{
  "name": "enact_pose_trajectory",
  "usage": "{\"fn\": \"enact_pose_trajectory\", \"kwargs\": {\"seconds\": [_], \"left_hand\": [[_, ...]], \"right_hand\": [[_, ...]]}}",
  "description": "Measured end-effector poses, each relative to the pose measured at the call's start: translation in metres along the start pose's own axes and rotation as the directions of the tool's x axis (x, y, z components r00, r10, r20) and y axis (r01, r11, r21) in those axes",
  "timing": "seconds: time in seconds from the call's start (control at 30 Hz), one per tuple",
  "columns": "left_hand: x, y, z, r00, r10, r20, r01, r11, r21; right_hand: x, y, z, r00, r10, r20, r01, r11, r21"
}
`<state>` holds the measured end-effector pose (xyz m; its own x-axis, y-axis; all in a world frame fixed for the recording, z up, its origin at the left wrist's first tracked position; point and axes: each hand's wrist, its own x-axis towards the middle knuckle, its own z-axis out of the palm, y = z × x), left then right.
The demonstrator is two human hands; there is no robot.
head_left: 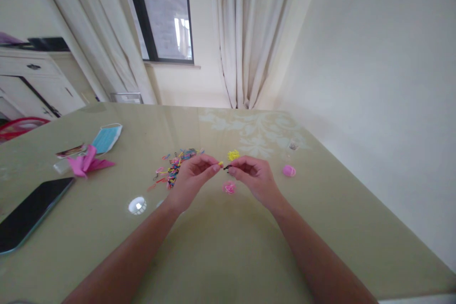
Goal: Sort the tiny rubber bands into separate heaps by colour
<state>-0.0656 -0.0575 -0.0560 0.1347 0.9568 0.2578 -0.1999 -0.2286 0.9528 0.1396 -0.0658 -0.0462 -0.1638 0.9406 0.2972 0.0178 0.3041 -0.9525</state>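
Over the middle of the table, my left hand (195, 176) pinches a small yellow rubber band (220, 164) between thumb and fingertips. My right hand (255, 175) faces it, its thumb and finger closed on a small black rubber band (227, 167). The fingertips are close together with a narrow gap between them. A mixed heap of coloured rubber bands (174, 167) lies beside and partly behind my left hand. Just beyond the fingertips sits a yellow pile of bands (233, 155). Nearer to me is a pink pile of bands (229, 187).
At the left lie a dark-screened phone (33, 211), a pink folded paper shape (87, 164) and a blue face mask (107, 138). A shiny round disc (137, 205) is left of my forearm. A pink round item (289, 171) lies to the right, near the wall (384, 104).
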Motion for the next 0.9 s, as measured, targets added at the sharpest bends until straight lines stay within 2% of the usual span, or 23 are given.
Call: {"fn": "enact_pose_trajectory", "kwargs": {"seconds": [0.1, 0.37, 0.53, 0.67, 0.77, 0.83, 0.9], "left_hand": [[0.001, -0.001, 0.001, 0.999, -0.021, -0.038, 0.018, 0.997, -0.077], [0.002, -0.009, -0.002, 0.998, -0.053, -0.024, 0.051, 0.994, -0.100], [-0.001, -0.010, 0.002, 0.998, -0.053, 0.017, 0.053, 0.998, 0.018], [0.017, -0.020, 0.006, 0.995, -0.102, 0.010, 0.099, 0.980, 0.175], [0.043, -0.033, 0.011, 0.991, -0.132, 0.026, 0.109, 0.901, 0.419], [0.061, -0.040, 0.016, 0.994, -0.111, 0.022, 0.072, 0.771, 0.633], [0.075, -0.046, 0.022, 0.996, -0.092, 0.007, 0.052, 0.630, 0.775]], "right_hand": [[0.002, -0.003, -0.004, 0.999, 0.021, -0.043, -0.018, 0.996, 0.089], [0.008, -0.009, -0.014, 0.990, 0.033, -0.140, -0.021, 0.996, 0.081], [0.013, -0.001, -0.018, 0.958, 0.032, -0.284, -0.021, 0.999, 0.043], [0.018, 0.010, -0.021, 0.917, 0.048, -0.396, -0.032, 0.998, 0.047], [0.021, 0.018, -0.023, 0.888, 0.055, -0.456, -0.037, 0.998, 0.050], [0.023, 0.022, -0.024, 0.880, 0.058, -0.472, -0.043, 0.998, 0.042], [0.024, 0.026, -0.024, 0.884, 0.055, -0.464, -0.052, 0.998, 0.019]]}}
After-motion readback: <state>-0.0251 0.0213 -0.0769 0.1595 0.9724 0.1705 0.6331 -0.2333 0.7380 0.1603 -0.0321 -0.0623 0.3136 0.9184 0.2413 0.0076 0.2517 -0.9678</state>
